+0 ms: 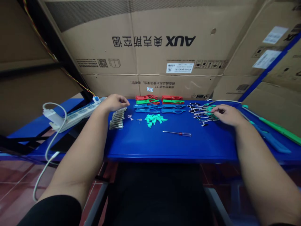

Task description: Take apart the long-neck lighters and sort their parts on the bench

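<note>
My left hand [115,102] is at the far end of a row of metal cylinders [117,119], its fingers curled together; whatever they may hold does not show. At the right, my right hand [226,115] has its thumb and fingers closed at the edge of a pile of wired parts [199,110] with white leads, black connectors and teal pieces. Its fingertips pinch at one of these parts. Between the hands lie teal plastic clips [154,119], a screwdriver [177,133] with a clear purplish handle, and stacked blue [147,110], green [172,101] and red shells [146,97].
A white power strip [78,113] with a plugged-in cable stands at the left. Long green [281,130] and blue [270,138] tools lie along the right side. Cardboard panels [150,53] wall the back of the blue table [150,146]. Tiny pink pieces [130,116] lie by the cylinders.
</note>
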A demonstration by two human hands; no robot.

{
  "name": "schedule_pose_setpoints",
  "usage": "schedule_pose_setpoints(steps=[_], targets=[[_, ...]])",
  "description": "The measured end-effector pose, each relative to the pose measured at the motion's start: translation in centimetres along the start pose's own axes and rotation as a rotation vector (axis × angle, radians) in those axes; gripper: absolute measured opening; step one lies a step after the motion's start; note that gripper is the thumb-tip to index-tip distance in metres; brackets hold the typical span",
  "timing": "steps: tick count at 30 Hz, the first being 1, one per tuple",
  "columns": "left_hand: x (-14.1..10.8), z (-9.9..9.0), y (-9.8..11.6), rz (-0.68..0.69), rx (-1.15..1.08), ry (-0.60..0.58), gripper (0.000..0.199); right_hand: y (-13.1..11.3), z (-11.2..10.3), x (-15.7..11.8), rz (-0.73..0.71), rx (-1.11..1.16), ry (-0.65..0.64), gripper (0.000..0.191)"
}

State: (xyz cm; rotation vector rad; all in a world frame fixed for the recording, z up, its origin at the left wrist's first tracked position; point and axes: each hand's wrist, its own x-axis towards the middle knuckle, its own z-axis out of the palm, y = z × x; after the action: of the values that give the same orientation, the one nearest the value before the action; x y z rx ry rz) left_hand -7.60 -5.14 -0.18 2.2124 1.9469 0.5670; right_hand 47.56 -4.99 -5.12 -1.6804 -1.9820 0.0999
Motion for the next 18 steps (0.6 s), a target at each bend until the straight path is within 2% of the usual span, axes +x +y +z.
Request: schedule_pose_setpoints(steps=[5,9,12,18], targets=[[0.5,2.9,1.9,0.118,0.029,-0.063,0.028,-0.1,0.5,0.1,-0.057,-0.004,0.016,0.026],[0.9,4.8,3.3,0.210,0.083,-0.094,0.022,-1.1,1.1,0.2,-0.156,-0.002,0.002,0.029],[1.1,5.4,3.4,0.226,0.120,-0.095,0.020,-1.2,1.2,0.2,-0.188,0.002,0.018,0.030],[1.3,5.6,3.3,0.194,0.164,-0.042,0.019,-0.2,1.0,0.3,-0.130,0.022,0.036,0.033]])
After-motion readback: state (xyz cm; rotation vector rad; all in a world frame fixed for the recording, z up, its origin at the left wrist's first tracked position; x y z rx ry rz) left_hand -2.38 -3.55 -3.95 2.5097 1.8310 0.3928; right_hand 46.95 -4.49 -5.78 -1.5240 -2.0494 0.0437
